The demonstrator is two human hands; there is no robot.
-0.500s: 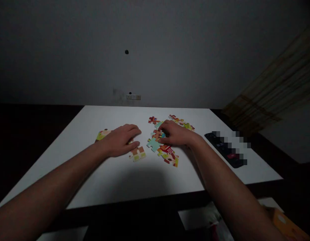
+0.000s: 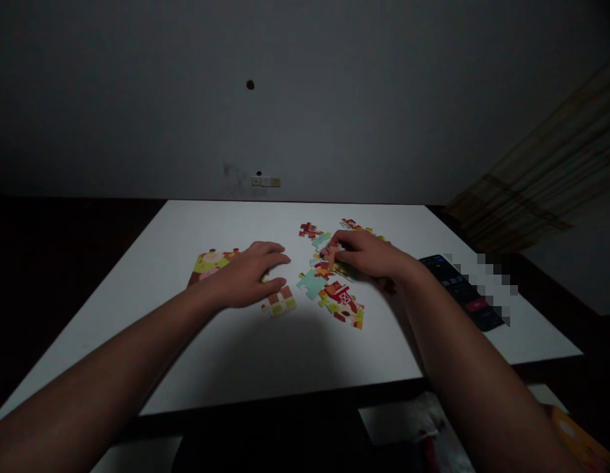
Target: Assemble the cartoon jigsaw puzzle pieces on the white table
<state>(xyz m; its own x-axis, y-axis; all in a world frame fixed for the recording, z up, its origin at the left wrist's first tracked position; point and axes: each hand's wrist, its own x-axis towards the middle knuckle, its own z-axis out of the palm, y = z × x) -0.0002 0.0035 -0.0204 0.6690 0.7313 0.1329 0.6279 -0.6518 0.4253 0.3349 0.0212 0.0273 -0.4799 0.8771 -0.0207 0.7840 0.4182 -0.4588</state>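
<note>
Colourful jigsaw pieces lie on a white table [image 2: 265, 355]. My left hand [image 2: 248, 276] rests flat, fingers stretched, on a joined group of pieces [image 2: 211, 263]; a small brown and green piece [image 2: 279, 303] sits just by its thumb. My right hand [image 2: 369, 255] is raised a little over a loose pile and pinches a small orange piece [image 2: 331, 253] between thumb and fingers. A pale blue piece [image 2: 309, 284] and a joined red and yellow cluster [image 2: 343, 303] lie in front of that hand.
More loose pieces [image 2: 311, 230] lie toward the far side of the table. A dark phone-like device [image 2: 463, 290], partly blurred out, lies at the right edge. A grey wall stands behind; a striped curtain [image 2: 546, 184] hangs on the right. The room is dim.
My right hand has lifted from the pile and now pinches a small orange piece. The left hand stays on its pieces. The view has shifted slightly.
</note>
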